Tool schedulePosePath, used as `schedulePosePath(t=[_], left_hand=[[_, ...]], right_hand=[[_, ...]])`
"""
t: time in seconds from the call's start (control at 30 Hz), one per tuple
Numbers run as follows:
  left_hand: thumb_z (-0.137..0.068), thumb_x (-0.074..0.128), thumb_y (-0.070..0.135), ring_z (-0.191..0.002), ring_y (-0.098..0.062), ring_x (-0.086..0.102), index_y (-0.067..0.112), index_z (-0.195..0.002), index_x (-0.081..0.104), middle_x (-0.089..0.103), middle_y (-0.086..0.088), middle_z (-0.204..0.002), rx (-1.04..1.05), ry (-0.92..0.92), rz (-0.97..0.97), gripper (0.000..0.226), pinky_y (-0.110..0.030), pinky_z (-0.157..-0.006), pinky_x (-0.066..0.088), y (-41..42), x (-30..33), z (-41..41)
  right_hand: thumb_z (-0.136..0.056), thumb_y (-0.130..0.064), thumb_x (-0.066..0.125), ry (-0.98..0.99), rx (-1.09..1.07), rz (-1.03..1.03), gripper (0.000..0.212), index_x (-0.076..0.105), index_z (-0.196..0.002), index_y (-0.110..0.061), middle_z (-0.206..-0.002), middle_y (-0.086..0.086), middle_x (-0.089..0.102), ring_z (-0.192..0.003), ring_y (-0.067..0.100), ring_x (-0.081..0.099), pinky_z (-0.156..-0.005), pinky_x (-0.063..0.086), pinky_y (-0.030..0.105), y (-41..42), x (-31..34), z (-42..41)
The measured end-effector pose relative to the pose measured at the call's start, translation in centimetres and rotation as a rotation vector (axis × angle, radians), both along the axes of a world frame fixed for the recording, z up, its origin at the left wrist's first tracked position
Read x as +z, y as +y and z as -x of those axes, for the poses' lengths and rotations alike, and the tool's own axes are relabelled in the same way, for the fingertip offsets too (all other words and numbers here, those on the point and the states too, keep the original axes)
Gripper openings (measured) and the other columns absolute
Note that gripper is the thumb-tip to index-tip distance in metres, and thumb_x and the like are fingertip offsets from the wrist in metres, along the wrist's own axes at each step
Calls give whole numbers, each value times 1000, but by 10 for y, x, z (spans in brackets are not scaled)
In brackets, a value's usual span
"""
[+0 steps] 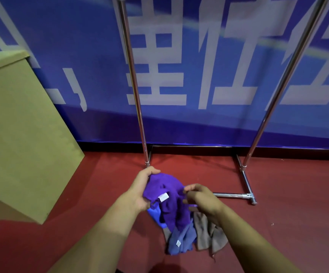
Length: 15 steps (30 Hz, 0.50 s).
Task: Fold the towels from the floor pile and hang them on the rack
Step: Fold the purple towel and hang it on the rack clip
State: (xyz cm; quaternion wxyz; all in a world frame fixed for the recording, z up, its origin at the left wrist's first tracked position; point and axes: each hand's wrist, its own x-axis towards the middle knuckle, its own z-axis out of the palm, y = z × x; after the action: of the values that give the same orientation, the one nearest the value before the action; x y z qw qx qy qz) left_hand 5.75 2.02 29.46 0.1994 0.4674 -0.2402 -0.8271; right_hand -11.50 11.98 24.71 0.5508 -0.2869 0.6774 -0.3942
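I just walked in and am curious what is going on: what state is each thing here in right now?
purple towel: lifted, bunched, unfolded, held by both hands.
left hand: grips the towel's upper edge.
right hand: pinches the towel's other side.
blue-grey towel: crumpled on the floor.
brown towel: crumpled on the floor beside it.
bright blue towel: mostly hidden under the purple one.
rack: upright; no towels on the visible part.
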Motion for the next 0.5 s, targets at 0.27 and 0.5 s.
schedulePosePath(t=[0.27,0.5], left_hand=[[-77,51,21,-81,-34,72,-6,-91,74,73,-23,-93,86,374,148,37,-38,-84,56,13,41,13],[-79,45,22,-75,-31,75,1,-73,77,75,-17,-83,166,515,218,38,-35,-67,62,23,57,20]], right_hand=[[-53,-94,65,-399,-287,-146,92,58,-112,-23,-113,19,64,-85,24,67,-58,40,28,7,-10,4],[-75,-85,52,-749,-230,-19,85,75,-105,-9,-103,11,72,-80,27,67,-66,51,34,7,-6,0]])
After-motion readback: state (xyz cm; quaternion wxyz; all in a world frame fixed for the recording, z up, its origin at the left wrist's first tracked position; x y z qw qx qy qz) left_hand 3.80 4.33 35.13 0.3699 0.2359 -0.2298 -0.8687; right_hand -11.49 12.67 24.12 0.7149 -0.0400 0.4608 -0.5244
